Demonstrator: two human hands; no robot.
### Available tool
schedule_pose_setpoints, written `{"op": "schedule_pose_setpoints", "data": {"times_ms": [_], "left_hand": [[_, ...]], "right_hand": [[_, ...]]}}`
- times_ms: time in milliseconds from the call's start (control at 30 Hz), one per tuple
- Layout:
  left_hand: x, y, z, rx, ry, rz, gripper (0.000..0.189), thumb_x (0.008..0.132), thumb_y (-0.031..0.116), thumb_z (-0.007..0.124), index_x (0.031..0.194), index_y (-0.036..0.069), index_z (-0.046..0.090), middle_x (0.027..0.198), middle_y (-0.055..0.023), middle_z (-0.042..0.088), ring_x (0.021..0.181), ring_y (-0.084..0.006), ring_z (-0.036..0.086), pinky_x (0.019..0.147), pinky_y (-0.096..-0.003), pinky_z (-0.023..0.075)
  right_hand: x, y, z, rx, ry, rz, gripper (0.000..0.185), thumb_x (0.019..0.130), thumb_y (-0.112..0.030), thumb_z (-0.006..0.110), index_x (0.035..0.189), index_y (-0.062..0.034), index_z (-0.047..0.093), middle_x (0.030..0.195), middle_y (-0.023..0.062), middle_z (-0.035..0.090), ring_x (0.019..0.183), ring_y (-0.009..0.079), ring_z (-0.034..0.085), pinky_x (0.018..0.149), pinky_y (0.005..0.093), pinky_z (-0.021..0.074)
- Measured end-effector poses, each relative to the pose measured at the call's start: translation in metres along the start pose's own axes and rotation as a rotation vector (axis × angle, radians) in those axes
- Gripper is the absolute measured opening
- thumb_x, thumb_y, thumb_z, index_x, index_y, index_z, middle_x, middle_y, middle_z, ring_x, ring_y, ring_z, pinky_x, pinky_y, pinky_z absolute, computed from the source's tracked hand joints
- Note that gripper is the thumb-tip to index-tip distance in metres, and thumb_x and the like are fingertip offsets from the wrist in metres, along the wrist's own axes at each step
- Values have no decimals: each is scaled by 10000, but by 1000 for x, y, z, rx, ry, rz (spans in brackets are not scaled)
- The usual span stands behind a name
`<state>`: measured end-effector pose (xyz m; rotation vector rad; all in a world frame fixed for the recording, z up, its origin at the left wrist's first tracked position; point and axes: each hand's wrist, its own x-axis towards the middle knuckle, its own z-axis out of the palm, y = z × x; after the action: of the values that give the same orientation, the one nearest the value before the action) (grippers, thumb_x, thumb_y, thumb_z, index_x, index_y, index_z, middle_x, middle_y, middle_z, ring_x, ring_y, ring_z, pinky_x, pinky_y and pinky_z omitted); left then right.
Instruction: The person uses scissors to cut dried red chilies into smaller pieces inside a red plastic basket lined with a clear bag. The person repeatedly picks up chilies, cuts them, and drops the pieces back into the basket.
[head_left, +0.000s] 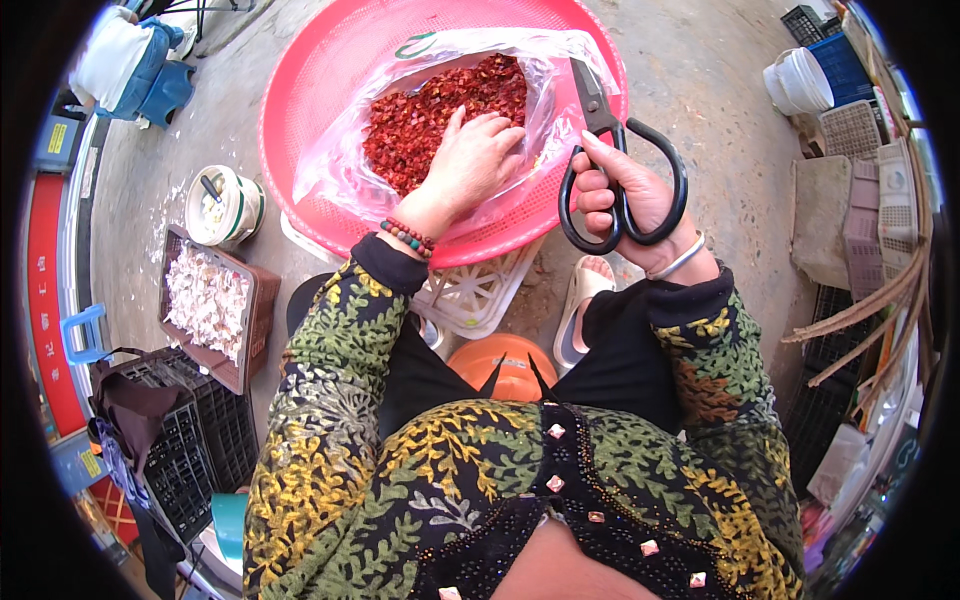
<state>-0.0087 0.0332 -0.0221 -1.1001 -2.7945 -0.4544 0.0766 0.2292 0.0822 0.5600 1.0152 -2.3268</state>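
My left hand (478, 159) lies palm down on a heap of chopped red chili (409, 135), its fingers slightly apart and their tips partly hidden. The chili sits in an opened clear plastic bag (330, 163) with a green mark. Under the bag is a round pink plastic sieve basket (315, 82). At the basket's right edge, my right hand (626, 184) grips a pair of black-handled scissors (598, 101). Their blades point away from me and look closed, with the tips over the bag's edge.
A white lattice crate (480, 289) shows beneath the basket, before an orange bucket (510, 367). To the left stand a white bucket (214, 217), a brown crate of pale peelings (206, 296) and black crates (187, 427). A seated person (124, 64) is at upper left; stacked crates (862, 202) line the right.
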Motion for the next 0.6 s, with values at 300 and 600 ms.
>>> {"op": "schedule_pose_setpoints", "data": {"times_ms": [300,600], "left_hand": [[5,32,10,-125,98,61,378,881,244,567,1215,67,549,1315,-133,504,1291,-301,418,1088,-540,257],[8,41,32,-355,148,176,333,842,262,585,1119,77,580,1176,-119,569,1188,-292,481,988,-453,358]], "right_hand": [[0,-1,-1,-86,-49,-12,255,967,-332,554,880,-92,542,664,-85,437,513,5,410,427,156,325],[3,0,-1,-95,-31,-26,254,968,-337,552,879,-99,541,649,-89,422,520,3,419,431,159,339]]}}
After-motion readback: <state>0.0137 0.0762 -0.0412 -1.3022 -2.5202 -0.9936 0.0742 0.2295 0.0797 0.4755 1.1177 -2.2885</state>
